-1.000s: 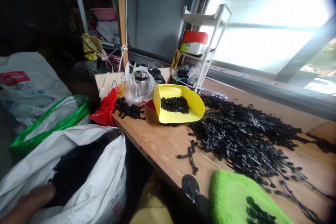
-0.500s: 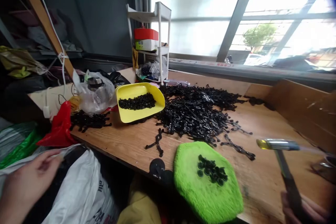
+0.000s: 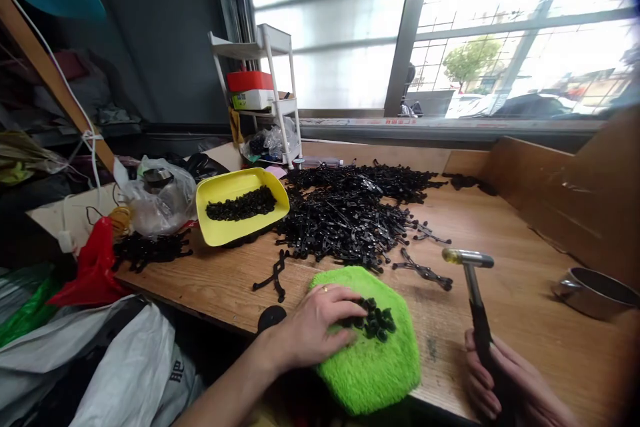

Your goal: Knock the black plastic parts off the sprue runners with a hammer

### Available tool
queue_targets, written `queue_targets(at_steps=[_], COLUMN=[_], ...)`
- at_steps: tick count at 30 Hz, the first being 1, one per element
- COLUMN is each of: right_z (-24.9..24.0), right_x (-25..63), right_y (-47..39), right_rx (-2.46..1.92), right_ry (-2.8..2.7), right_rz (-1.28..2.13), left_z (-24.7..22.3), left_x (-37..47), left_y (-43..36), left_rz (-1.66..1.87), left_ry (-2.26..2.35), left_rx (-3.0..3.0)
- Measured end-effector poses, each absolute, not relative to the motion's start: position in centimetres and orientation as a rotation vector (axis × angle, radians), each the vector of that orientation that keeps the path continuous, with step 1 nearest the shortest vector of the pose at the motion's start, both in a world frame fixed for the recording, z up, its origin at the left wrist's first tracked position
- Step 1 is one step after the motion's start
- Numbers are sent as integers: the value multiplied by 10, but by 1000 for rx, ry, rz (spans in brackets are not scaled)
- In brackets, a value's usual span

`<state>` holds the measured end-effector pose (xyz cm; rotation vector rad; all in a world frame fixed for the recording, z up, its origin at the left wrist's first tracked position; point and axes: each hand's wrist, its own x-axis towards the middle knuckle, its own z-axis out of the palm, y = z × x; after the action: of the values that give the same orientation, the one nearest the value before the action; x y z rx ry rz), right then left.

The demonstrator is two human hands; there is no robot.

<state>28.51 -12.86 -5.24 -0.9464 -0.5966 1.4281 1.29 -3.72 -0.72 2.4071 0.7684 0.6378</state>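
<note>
Your left hand point(image 3: 317, 323) lies over the left part of the green fluffy pad point(image 3: 370, 383), palm down, its bent fingers reaching the small black caps point(image 3: 381, 323) heaped near the pad's middle. The caps sit at and just beyond your left fingertips, so part of the heap is hidden under them; you have the thumb held apart from the index finger, but I cannot tell whether a cap is pinched between the fingers. Your right hand point(image 3: 493, 377) is closed around the dark handle of the hammer point(image 3: 481, 320), whose head stands raised above your fist, its yellowish end pointing left toward the pad. The caps lie between your two hands, close to the left and well apart from the right. Beyond the pad, on the wooden surface point(image 3: 520, 240), you have a large pile of black linked strips point(image 3: 345, 230), with one loose strip point(image 3: 425, 273) between the pad and the hammer head. Farther left, ahead of your left hand, is the yellow scoop point(image 3: 215, 233) holding small black pieces point(image 3: 243, 205); to the right of your hammer stands a metal cup point(image 3: 590, 300).
</note>
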Motion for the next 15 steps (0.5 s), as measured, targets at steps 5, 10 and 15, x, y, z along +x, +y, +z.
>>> queue_targets(at_steps=[5, 10, 15], right_z=[-55, -59, -62], right_x=[289, 291, 290], right_y=[-129, -128, -128], right_rx=[-883, -868, -849], right_ry=[-601, -662, -692], right_rz=[1464, 1537, 1544], left_z=[-20, -32, -42], left_x=[1, -3, -3], left_y=[-51, -59, -52], left_rz=[779, 989, 1215], left_ry=[917, 988, 1135], left_rx=[2273, 2078, 1630])
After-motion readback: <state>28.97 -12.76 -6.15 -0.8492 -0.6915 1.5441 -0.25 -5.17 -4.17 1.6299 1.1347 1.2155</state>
